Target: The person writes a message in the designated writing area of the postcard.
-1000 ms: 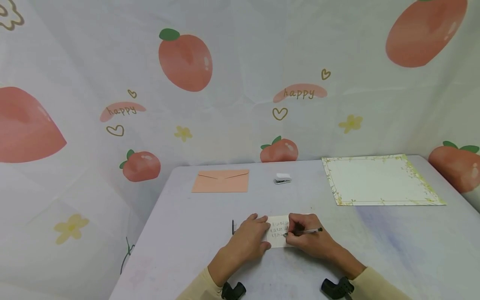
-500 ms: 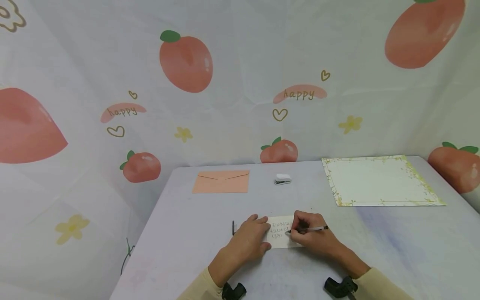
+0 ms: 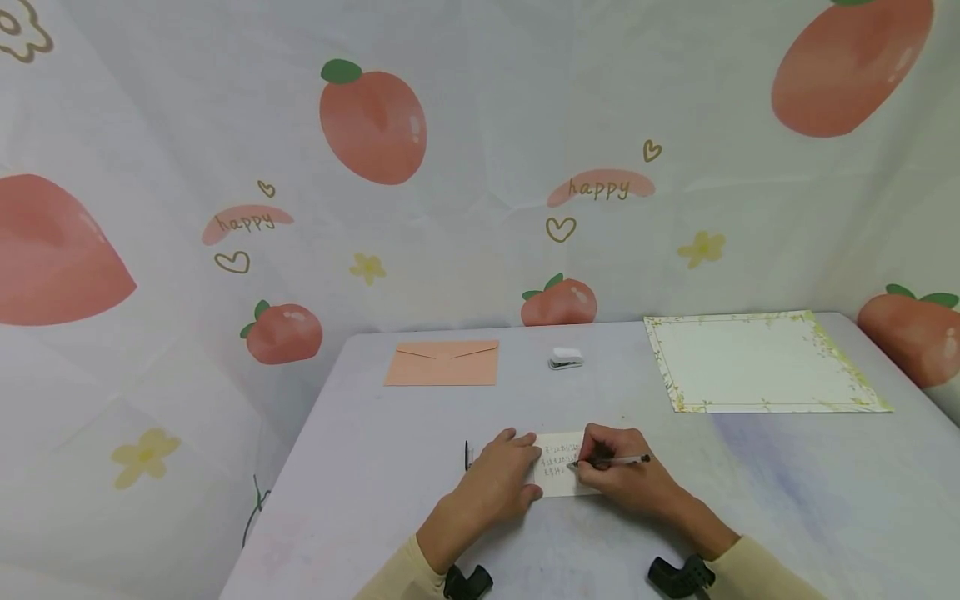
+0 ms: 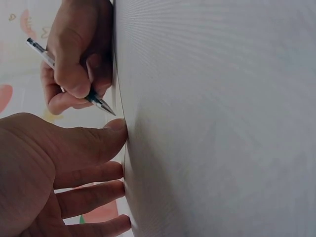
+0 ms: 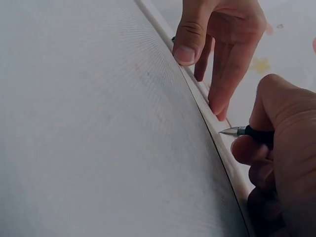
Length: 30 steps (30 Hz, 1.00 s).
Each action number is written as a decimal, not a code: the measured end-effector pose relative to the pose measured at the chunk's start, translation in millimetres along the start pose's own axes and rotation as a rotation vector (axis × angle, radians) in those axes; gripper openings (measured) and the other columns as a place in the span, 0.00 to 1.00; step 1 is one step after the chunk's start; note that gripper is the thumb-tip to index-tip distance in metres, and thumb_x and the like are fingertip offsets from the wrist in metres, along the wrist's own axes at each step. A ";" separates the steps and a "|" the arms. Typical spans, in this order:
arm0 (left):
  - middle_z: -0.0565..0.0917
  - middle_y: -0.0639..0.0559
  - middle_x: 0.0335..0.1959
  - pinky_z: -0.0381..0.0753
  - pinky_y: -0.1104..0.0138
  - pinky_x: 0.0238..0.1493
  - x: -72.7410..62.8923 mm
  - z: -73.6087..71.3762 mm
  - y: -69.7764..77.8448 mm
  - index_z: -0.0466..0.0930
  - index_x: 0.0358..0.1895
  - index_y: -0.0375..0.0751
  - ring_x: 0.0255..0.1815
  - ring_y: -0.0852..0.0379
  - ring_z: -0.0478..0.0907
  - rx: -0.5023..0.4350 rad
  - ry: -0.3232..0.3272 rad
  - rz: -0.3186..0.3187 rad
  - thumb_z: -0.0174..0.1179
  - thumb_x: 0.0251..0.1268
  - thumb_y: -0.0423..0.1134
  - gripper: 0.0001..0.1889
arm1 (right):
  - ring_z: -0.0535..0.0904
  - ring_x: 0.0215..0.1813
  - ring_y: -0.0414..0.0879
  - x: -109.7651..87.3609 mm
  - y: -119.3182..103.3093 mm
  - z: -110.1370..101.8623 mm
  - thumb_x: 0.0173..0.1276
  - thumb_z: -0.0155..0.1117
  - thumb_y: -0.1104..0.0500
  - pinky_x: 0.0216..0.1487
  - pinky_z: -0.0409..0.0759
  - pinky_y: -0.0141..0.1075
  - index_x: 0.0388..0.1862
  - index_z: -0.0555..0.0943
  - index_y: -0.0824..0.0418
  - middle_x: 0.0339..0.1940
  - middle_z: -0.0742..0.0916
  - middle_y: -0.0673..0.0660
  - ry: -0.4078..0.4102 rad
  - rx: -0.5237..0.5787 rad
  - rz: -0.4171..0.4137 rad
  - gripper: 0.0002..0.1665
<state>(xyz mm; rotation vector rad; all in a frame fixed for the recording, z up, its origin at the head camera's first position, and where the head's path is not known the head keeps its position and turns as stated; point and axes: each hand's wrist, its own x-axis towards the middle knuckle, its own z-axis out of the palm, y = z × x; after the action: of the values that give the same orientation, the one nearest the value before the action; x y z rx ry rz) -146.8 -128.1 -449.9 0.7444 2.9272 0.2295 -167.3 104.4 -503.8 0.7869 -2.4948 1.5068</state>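
Note:
My right hand [image 3: 626, 471] pinches a pen [image 3: 626, 460] with a clear barrel and dark grip; its tip meets a small cream card [image 3: 553, 483] that bears several lines of handwriting. Spread over the card's left side, my left hand [image 3: 498, 472] presses it with fingertips and thumb. In the left wrist view the pen [image 4: 48, 59] slants down to the card near the left thumb [image 4: 96, 143]. From the right wrist the metal pen tip [image 5: 229, 132] shows close to the left fingers [image 5: 229, 79]. Part of the card lies hidden under both hands.
Toward the back of the table [image 3: 360, 433] lie a peach envelope [image 3: 442, 364] and a small white stapler [image 3: 565, 358]. A large sheet with a floral border [image 3: 765, 367] lies at the back right. Beside the left hand a thin black object [image 3: 467, 455], perhaps a pen cap, partly shows.
My right hand with the pen has moved slightly right across the card, then a little back left. My left hand has stayed in place.

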 end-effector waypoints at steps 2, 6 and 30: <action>0.84 0.46 0.74 0.79 0.52 0.77 0.1 0.0 0.1 0.86 0.68 0.39 0.77 0.39 0.79 0.005 -0.001 -0.001 0.79 0.67 0.46 0.28 | 0.78 0.31 0.33 -0.2 -0.1 -0.4 0.56 0.73 0.72 0.30 0.75 0.28 0.29 0.80 0.48 0.28 0.86 0.39 -0.010 0.008 -0.002 0.19; 0.84 0.46 0.74 0.79 0.53 0.77 -0.2 -0.1 0.4 0.86 0.67 0.39 0.76 0.39 0.79 0.008 -0.001 -0.001 0.79 0.67 0.46 0.28 | 0.77 0.30 0.33 -0.8 0.5 -1.1 0.55 0.74 0.73 0.29 0.74 0.28 0.27 0.80 0.48 0.27 0.85 0.39 -0.030 0.029 -0.013 0.19; 0.84 0.46 0.74 0.79 0.52 0.78 -0.3 -0.5 0.4 0.86 0.68 0.39 0.77 0.39 0.79 0.008 -0.001 -0.002 0.79 0.67 0.46 0.29 | 0.76 0.28 0.33 -0.2 -0.9 -0.5 0.53 0.73 0.73 0.26 0.70 0.27 0.26 0.78 0.49 0.25 0.84 0.39 0.022 0.025 -0.017 0.20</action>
<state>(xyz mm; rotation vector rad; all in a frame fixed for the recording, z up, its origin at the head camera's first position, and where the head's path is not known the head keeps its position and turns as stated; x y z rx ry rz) -146.4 -127.9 -449.3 0.7419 2.9298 0.2169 -166.9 104.6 -502.9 0.7891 -2.4516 1.5356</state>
